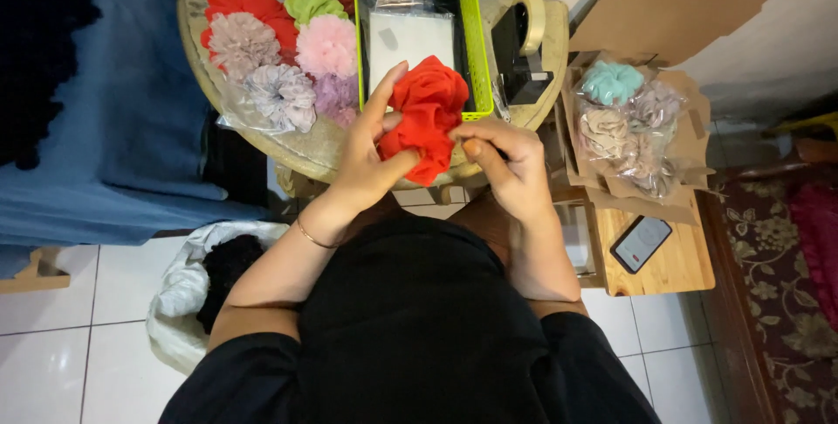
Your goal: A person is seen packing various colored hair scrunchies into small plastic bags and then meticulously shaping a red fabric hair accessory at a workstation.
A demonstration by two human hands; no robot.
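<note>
Above the front edge of the small round table (pixel 305 149), both hands work one red scrunchie (pixel 428 114). It sits between them, just in front of the lime-green basket (pixel 476 48), touching neither table nor basket as far as the view shows.

Left hand (pixel 371 158): grasping the scrunchie's left side, thumb pressed into the fabric, index finger extended up along its edge.
Right hand (pixel 506 158): curled, fingertips pinching the lower right of the fabric. Whether it also holds something small cannot be told.

Step in hand, as a judgement: shaping or fluffing the ruffles. To do it well:
- keep the left-hand grip as anchor, let the right pinch move around the ring in short pulls
- pull outward evenly so the gathers spread, not bunch
- keep it clear of the basket rim

Around it:
- clear plastic packet (pixel 410 35) with a white sheet, lying in the basket
- bagged scrunchies (pixel 279 57), red, pink, grey, lilac, green, on the table to the left
- tape dispenser (pixel 524 48) just right of the basket
- second bag of pastel scrunchies (pixel 624 123) on brown cardboard, further right
- phone (pixel 640 243) on the wooden shelf, well apart from the hands
- white bag holding dark fabric (pixel 205 289) on the floor, left
</note>
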